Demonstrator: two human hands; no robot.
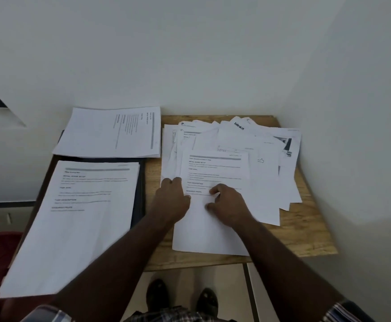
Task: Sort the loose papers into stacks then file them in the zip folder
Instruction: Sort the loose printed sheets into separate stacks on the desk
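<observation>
The wooden surface (306, 228) stood in a white corner. Both hands lay on the loose papers (248, 145): left hand (174, 196) flat, right hand (227, 202) curled, pinching the top sheet (210, 219). Left of that pile, two stacks (78, 217) covered the dark folder (141, 194).

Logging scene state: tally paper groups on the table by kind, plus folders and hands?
Sorted paper stacks: 2, far stack and near stack
Loose paper pile: 1
Dark zip folder under the stacks: 1
Hands on the top sheet: 2, left hand, right hand
Total: 6
</observation>
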